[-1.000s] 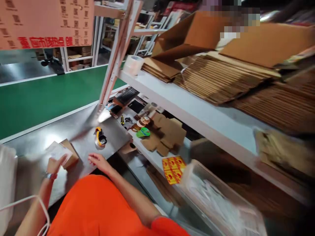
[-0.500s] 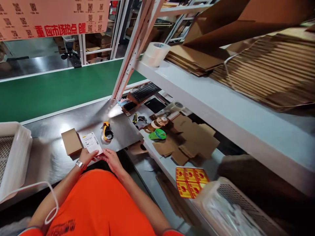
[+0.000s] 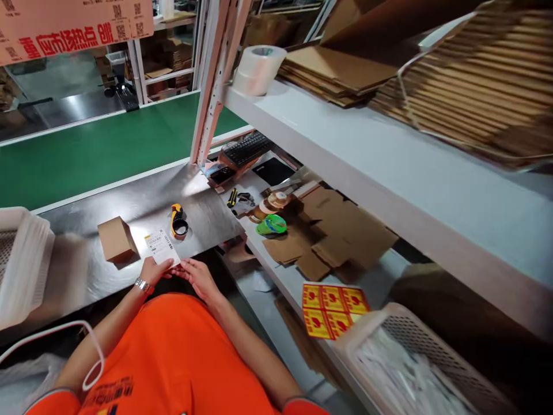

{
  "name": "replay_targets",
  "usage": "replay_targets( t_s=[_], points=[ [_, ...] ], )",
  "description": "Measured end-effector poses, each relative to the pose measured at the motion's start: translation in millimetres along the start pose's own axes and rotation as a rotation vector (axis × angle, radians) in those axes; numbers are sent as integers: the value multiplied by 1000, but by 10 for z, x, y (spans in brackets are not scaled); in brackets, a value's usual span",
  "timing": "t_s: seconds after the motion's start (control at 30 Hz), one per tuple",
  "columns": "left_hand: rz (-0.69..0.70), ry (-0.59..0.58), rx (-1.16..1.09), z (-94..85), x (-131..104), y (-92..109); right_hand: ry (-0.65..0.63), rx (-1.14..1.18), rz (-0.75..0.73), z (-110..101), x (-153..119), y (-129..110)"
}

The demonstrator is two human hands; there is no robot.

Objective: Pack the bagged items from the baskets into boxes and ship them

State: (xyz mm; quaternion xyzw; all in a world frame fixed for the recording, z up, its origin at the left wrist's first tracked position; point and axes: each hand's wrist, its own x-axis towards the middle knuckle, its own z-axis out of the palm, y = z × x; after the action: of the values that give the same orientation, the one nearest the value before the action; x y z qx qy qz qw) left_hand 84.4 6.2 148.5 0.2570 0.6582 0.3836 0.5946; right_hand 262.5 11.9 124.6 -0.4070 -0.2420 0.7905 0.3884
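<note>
Between my two hands is a white printed shipping label (image 3: 161,246), its near edge pinched in my fingers. My left hand (image 3: 154,272), with a metal watch on the wrist, has its thumb on the label's near left corner. My right hand (image 3: 197,278) grips the near right corner, its fingers partly under the label. A small closed cardboard box (image 3: 116,239) sits on the metal table (image 3: 142,202) to the left of the label. Just beyond the label lies a yellow and black tape dispenser (image 3: 178,222).
White baskets (image 3: 26,265) stand at the left. A green conveyor belt (image 3: 108,138) runs behind the table. On the right, a shelf (image 3: 345,138) carries tape rolls (image 3: 259,70) and flat cartons; below it lie cardboard pieces (image 3: 341,225), red-yellow stickers (image 3: 330,308) and a plastic basket (image 3: 401,357).
The camera view has shifted, so the surroundings appear slightly higher and further left. Both hands keep holding the label at nearly the same place.
</note>
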Motion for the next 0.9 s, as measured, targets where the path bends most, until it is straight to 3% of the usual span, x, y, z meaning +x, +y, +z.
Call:
replay_targets(
  t_s=[0.37, 0.7, 0.83, 0.9],
  points=[
    [-54, 31, -22, 409, -241, -102, -42, -5, 15, -387, -225, -77],
    [-56, 60, 102, 570, -361, -307, -69, -87, 40, -614, -278, -28],
    [97, 251, 198, 563, -436, -346, -32, -180, 0, -635, -249, 4],
    [224, 214, 256, 567, -494, -350, -44, -264, -34, -634, -240, 2]
  ],
)
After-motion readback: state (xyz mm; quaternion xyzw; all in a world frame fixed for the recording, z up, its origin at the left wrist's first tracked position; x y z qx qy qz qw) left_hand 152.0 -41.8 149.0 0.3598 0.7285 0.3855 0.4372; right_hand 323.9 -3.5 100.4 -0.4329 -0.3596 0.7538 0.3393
